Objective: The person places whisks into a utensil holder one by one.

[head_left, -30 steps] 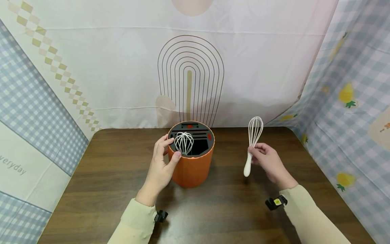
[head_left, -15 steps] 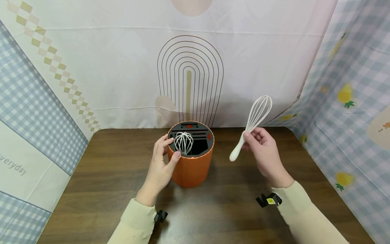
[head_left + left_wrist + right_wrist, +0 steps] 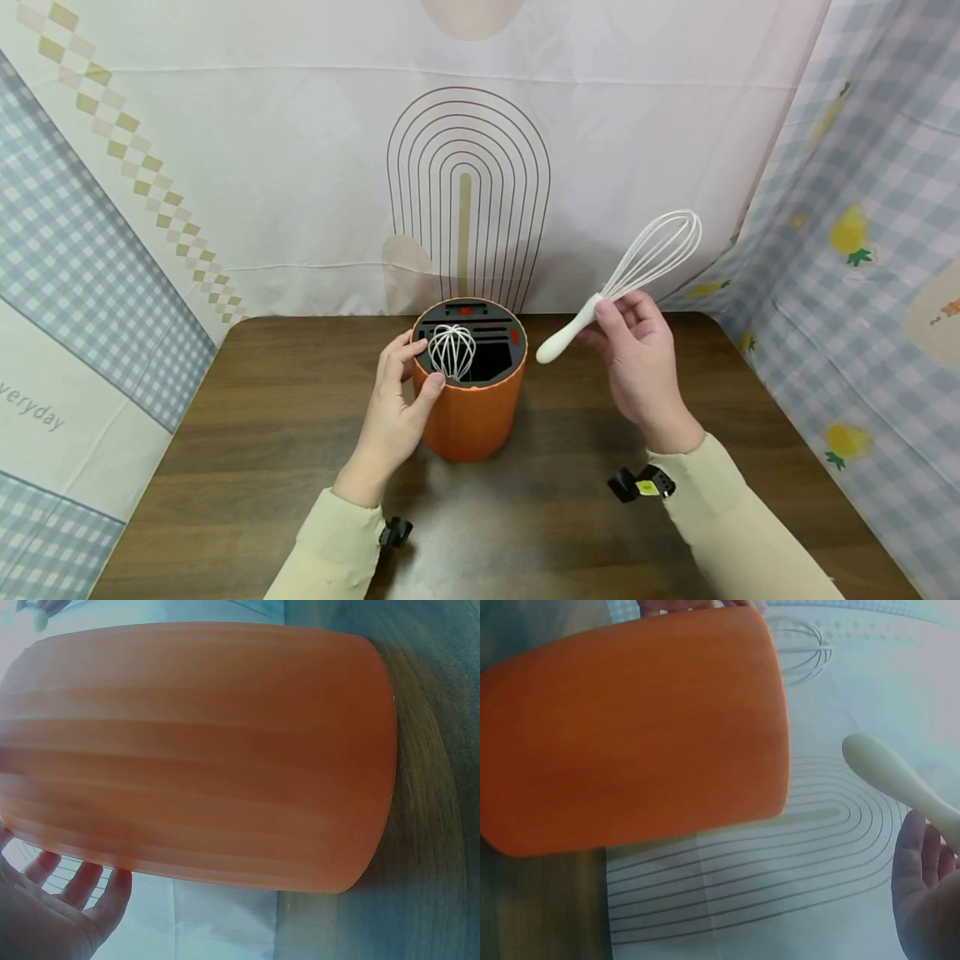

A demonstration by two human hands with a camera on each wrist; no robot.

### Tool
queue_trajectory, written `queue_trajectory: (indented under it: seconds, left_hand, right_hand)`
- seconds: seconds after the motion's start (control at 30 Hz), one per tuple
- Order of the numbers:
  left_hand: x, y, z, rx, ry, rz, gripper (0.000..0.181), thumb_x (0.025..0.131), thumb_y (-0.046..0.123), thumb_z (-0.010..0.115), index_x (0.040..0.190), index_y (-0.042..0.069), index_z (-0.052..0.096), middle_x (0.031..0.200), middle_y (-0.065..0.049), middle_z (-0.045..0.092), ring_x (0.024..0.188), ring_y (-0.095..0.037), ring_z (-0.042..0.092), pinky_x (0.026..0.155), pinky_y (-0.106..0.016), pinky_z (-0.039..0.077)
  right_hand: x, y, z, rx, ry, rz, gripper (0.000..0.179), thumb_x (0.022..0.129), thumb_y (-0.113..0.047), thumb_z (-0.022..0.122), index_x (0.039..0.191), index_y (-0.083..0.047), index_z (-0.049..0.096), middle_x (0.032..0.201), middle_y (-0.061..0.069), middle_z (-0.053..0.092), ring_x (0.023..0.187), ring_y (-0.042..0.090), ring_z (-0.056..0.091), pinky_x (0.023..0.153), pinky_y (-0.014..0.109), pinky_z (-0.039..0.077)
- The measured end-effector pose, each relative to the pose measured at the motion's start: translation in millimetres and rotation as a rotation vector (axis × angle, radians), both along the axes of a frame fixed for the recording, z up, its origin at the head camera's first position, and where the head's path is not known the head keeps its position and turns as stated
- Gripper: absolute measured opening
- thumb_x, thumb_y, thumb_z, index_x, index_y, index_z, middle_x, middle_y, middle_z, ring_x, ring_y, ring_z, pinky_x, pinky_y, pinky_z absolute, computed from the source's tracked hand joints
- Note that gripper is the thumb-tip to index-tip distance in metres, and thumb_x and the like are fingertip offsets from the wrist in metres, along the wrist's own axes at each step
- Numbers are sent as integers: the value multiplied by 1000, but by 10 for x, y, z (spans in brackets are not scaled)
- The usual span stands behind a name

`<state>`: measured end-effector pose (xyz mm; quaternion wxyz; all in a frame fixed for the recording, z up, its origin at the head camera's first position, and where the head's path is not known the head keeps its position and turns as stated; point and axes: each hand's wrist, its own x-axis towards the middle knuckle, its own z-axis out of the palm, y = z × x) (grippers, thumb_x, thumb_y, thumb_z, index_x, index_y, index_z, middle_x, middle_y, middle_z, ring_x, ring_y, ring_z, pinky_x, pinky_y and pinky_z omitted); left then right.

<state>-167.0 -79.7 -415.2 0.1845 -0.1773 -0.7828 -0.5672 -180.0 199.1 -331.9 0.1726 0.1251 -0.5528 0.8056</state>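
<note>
My right hand (image 3: pixel 640 358) pinches a white whisk (image 3: pixel 573 329) where its handle meets the wires. The whisk tilts in the air right of an orange utensil holder (image 3: pixel 474 421), wires up and to the right, handle end pointing down-left toward the holder. In the right wrist view the whisk's handle (image 3: pixel 885 771) shows beside the holder (image 3: pixel 637 735). My left hand (image 3: pixel 390 417) grips the holder's left side, thumb at the front of the rim and fingertips at its left. A second white whisk (image 3: pixel 452 352) stands in the holder, its handle hidden inside.
The holder's dark grey slotted top (image 3: pixel 487 325) has a larger black opening at the front right. It stands on a brown wooden table (image 3: pixel 285 400). A printed white cloth (image 3: pixel 315 192) hangs behind, with blue checked cloth (image 3: pixel 900 208) at the sides.
My right hand has lifted the whisk up and to the left, nearer the holder. The whisk has tilted from nearly upright to a slant. The left hand and the holder have stayed in place.
</note>
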Motion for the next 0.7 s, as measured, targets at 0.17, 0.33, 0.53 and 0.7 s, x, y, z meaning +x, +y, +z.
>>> queue_trajectory:
  seconds: [0.17, 0.33, 0.53, 0.7]
  left_hand:
    - [134, 25, 223, 3, -7, -9, 45, 92, 6, 62, 133, -1, 44, 148, -22, 31, 131, -34, 37, 100, -58, 37]
    - [148, 23, 249, 8, 3, -12, 45, 92, 5, 61, 133, -1, 44, 148, -23, 31, 131, -34, 38, 100, -58, 37]
    - [148, 24, 240, 10, -16, -15, 46, 92, 7, 61, 134, 0, 44, 149, -21, 30, 132, -33, 37, 101, -58, 36]
    - [151, 28, 242, 9, -20, -15, 46, 93, 7, 61, 134, 0, 44, 149, -21, 30, 131, -33, 37, 101, -57, 37]
  right_hand:
    - [-15, -110, 33, -18, 36, 29, 24, 94, -4, 60, 114, 5, 52, 103, 10, 57, 91, 20, 59, 79, 37, 55]
    - [-37, -218, 22, 30, 49, 42, 24, 94, -6, 61, 115, 5, 52, 101, 12, 55, 92, 22, 58, 82, 41, 55]
    - [-86, -335, -52, 99, 57, 36, 27, 94, -5, 62, 117, 6, 52, 101, 14, 56, 90, 23, 61, 81, 42, 55]
    - [-128, -427, -129, 185, 56, 31, 27, 93, -5, 63, 113, 7, 51, 101, 16, 57, 89, 25, 62, 81, 45, 54]
